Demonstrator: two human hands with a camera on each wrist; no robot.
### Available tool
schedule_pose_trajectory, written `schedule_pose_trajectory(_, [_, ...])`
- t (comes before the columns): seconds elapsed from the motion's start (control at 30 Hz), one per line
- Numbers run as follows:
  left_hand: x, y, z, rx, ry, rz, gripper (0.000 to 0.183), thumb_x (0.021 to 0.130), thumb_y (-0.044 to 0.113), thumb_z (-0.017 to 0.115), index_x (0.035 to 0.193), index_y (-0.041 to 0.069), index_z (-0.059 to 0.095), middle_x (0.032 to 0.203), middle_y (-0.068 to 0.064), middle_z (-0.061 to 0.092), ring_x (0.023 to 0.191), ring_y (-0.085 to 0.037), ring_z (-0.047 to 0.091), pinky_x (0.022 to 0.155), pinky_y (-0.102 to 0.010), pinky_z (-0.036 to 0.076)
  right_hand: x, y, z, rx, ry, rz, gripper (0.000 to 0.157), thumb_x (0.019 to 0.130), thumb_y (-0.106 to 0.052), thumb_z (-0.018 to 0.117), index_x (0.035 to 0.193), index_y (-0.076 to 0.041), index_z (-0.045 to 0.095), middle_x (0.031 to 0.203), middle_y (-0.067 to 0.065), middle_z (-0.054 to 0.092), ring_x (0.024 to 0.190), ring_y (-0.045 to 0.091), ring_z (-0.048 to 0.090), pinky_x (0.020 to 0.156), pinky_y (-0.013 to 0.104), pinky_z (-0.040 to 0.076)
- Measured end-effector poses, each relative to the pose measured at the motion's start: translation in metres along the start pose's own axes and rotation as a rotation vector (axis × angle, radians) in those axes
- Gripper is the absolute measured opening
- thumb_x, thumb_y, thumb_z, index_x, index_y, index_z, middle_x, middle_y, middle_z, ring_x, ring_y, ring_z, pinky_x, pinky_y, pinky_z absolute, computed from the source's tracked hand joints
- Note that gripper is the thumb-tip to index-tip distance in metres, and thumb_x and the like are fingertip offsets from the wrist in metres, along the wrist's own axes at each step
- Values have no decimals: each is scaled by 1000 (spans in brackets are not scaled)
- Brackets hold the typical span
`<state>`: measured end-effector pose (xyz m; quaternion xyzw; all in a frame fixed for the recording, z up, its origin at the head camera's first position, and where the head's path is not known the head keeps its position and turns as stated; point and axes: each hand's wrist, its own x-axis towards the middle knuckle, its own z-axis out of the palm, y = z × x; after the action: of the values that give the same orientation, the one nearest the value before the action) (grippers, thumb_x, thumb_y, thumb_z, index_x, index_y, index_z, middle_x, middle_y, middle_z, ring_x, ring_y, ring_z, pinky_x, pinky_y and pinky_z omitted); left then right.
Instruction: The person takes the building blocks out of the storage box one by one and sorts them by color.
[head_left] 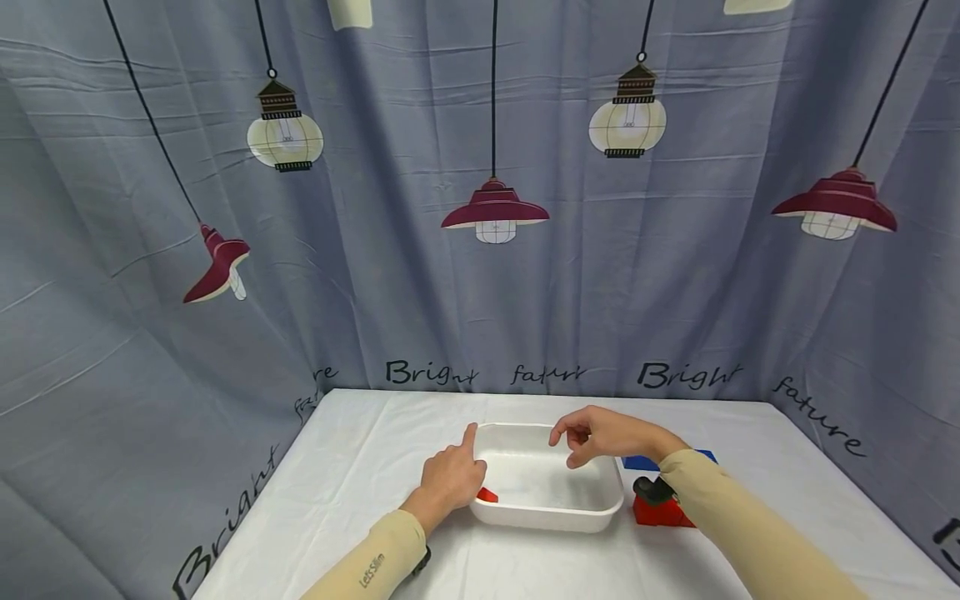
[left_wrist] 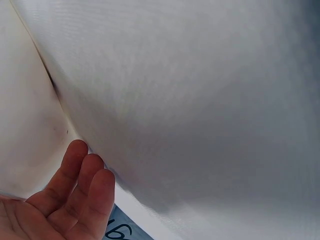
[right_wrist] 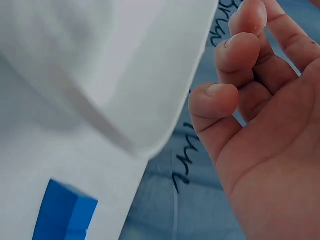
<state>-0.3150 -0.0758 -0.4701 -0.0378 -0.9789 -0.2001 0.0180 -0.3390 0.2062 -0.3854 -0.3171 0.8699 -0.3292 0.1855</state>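
Observation:
A white plastic bin (head_left: pixel 551 518) stands on the table with a small red piece (head_left: pixel 487 495) inside its near left corner. My left hand (head_left: pixel 453 475) is at the bin's left side, index finger stretched forward along the rim. In the left wrist view the other fingers (left_wrist: pixel 95 190) lie fairly straight beside the bin's outer wall (left_wrist: pixel 30 110). My right hand (head_left: pixel 603 435) hovers over the bin's far right part. Its fingers (right_wrist: pixel 240 52) hang loosely bent with nothing between them, beside the bin's rim in the right wrist view.
Right of the bin lie a red block (head_left: pixel 660 513) and a blue block (head_left: pixel 639 463), partly hidden by my right forearm and its wrist camera (head_left: pixel 654 490). A white cloth covers the table (head_left: pixel 390 433). A grey curtain (head_left: pixel 420 292) with printed lamps hangs behind.

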Motion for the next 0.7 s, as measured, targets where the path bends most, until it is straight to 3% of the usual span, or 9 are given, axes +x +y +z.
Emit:
schedule_pose_trajectory(0.17, [1, -1, 1, 23, 13, 19, 65, 97, 31, 52, 157, 13, 32, 104, -14, 73, 74, -23, 62, 73, -46, 51, 18, 0, 8, -3, -42, -14, 27, 84, -14, 78, 109, -21, 72, 71, -3, 52, 67, 10, 49, 66, 26, 41])
schedule_pose_trajectory(0.4, [0, 0, 0, 13, 19, 24, 66, 96, 31, 52, 156, 12, 33, 95, -12, 72, 68, -22, 58, 70, -45, 50, 42, -2, 20, 31, -111, -53, 35, 82, -10, 79, 116, -10, 72, 72, -3, 53, 67, 9, 48, 66, 24, 41])
schedule_pose_trajectory(0.7, [-1, -1, -2, 23, 35, 40, 65, 95, 29, 53, 154, 10, 35, 90, -12, 71, 69, -24, 62, 67, -45, 51, 64, -10, 36, 41, -143, -82, 40, 78, -6, 79, 117, -9, 73, 72, -3, 54, 67, 9, 50, 68, 24, 42])
